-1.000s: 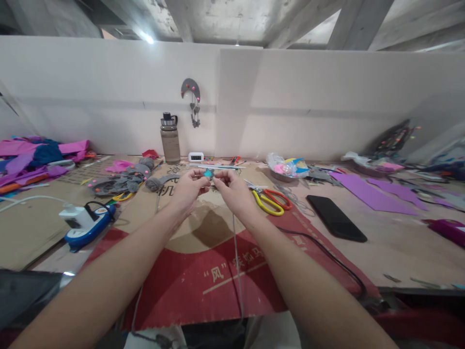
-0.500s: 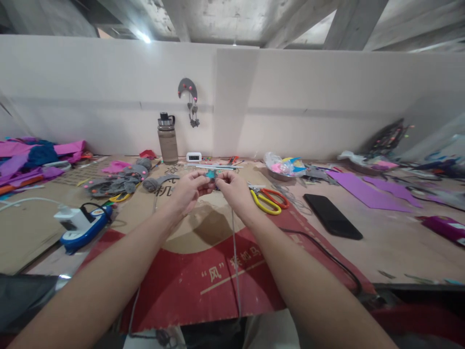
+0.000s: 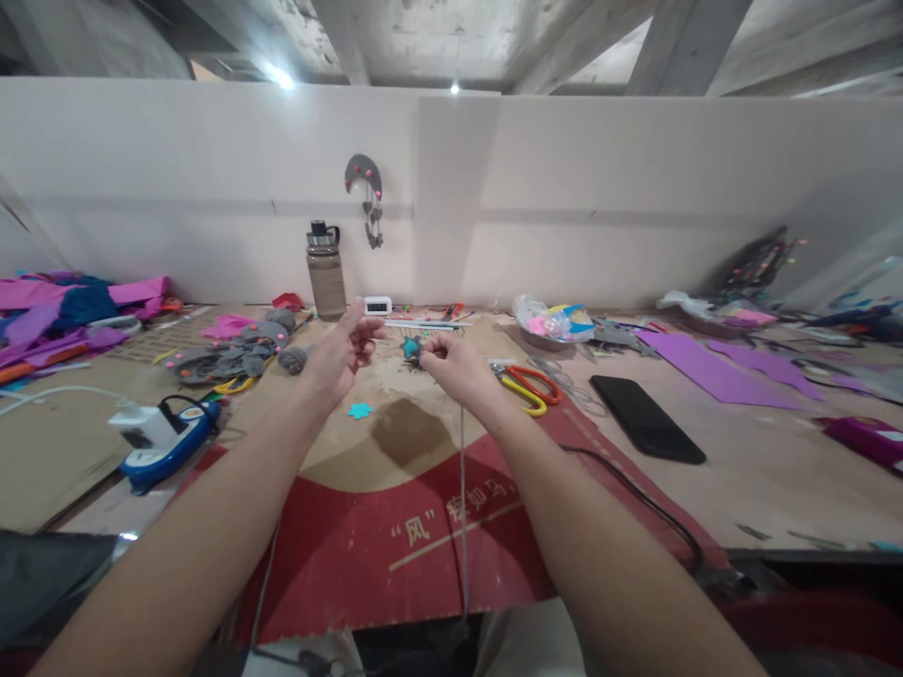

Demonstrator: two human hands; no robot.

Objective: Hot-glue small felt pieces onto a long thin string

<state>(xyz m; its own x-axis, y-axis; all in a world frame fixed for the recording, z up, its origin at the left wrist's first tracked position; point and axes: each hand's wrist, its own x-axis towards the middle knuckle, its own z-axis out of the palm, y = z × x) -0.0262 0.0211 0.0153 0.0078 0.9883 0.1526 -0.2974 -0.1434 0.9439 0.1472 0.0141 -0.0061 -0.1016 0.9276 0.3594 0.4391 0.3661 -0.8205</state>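
Observation:
My right hand [image 3: 458, 369] pinches a small felt flower [image 3: 411, 349], teal in the middle with a dark grey edge. A thin grey cord [image 3: 463, 489] runs down from below that hand toward my lap. My left hand [image 3: 340, 355] is apart from the flower, its fingers loosely curled and spread, with nothing visible in them. Below and between the hands, a turquoise flower-shaped cutout [image 3: 359, 411] lies flat on the cardboard sheet [image 3: 339, 465]. Scissors with yellow and orange handles [image 3: 530, 387] lie beside my right wrist.
A bottle [image 3: 325, 273] and small white clock [image 3: 378, 306] stand at the back. Grey felt pieces [image 3: 246, 357] and a blue power strip [image 3: 169, 447] lie left. To the right are a phone [image 3: 645, 418], purple sheets [image 3: 712, 367] and a bowl of scraps [image 3: 554, 324].
My left hand has let go of the flower and moved left, its fingers opening. The turquoise cutout now shows on the cardboard. My right hand stays almost in place with the felt flower.

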